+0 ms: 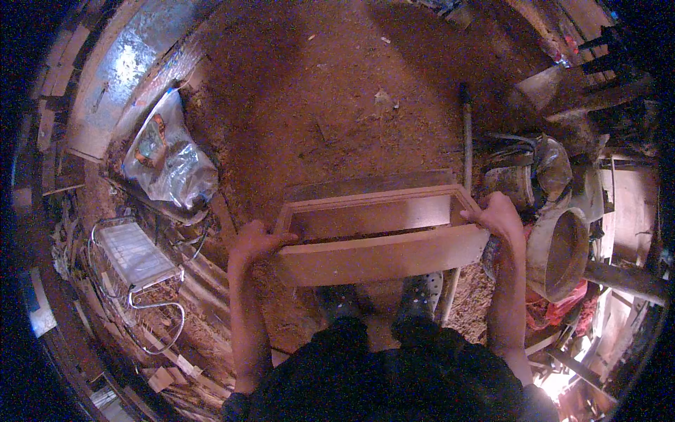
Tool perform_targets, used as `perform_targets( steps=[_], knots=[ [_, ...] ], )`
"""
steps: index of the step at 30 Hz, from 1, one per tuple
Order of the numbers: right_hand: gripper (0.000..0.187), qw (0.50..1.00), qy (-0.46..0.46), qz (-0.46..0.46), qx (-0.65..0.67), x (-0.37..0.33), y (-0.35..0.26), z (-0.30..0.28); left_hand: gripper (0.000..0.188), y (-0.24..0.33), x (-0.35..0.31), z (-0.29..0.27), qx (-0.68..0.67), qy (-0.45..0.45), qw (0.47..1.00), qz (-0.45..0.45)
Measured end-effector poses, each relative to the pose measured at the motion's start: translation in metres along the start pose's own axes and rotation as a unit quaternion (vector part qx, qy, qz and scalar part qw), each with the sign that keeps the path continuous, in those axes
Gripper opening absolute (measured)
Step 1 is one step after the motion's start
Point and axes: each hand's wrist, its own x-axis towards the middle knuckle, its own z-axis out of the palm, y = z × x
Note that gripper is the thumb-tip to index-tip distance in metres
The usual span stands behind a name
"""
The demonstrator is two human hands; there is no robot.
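In front of my body I hold a long rectangular wooden box frame [380, 260], its open side facing up. My left hand [253, 243] grips its left end, thumb over the rim and the other fingers hidden behind the wall. At the right end my right hand [498, 214] is closed in the same way, thumb on the top edge. Inside, the far wall shows pale wood, with a dark strip low along the near side. A flat board [373, 181] shows just beyond the far rim; I cannot tell whether it touches the frame.
Brown dirt floor [344, 105] stretches ahead. Clear plastic sheeting [179, 172] and a metal-framed rack [137, 253] are on the left, near scrap wood. A pole [467, 133], a round bucket [559, 253] and a red cloth-like bundle [555, 309] are on the right.
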Motion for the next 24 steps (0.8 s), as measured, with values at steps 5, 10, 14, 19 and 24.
perform_targets(
  steps=[5, 10, 14, 19, 24],
  knots=[
    [0.047, 0.996, 0.070, 0.017, -0.051, -0.013, -0.011, 0.003, 0.058, 0.004, -0.010, 0.013, -0.003, 0.076, 0.997, 0.007],
    [0.043, 0.997, 0.059, 0.024, 0.039, -0.037, -0.002, 0.010, 0.053, 0.010, -0.039, 0.021, -0.016, 0.176, 0.984, 0.031],
    [0.041, 0.994, 0.105, 0.026, 0.000, -0.052, 0.003, 0.005, 0.049, 0.014, -0.054, 0.009, -0.034, 0.135, 0.990, -0.037],
    [0.045, 0.975, 0.187, -0.022, 0.116, -0.045, -0.002, -0.005, 0.046, 0.013, -0.044, 0.011, -0.078, 0.288, 0.953, 0.054],
    [0.038, 0.937, 0.235, -0.045, 0.253, -0.011, -0.007, 0.026, 0.046, -0.002, -0.003, 0.045, -0.151, 0.319, 0.931, 0.096]
  ],
)
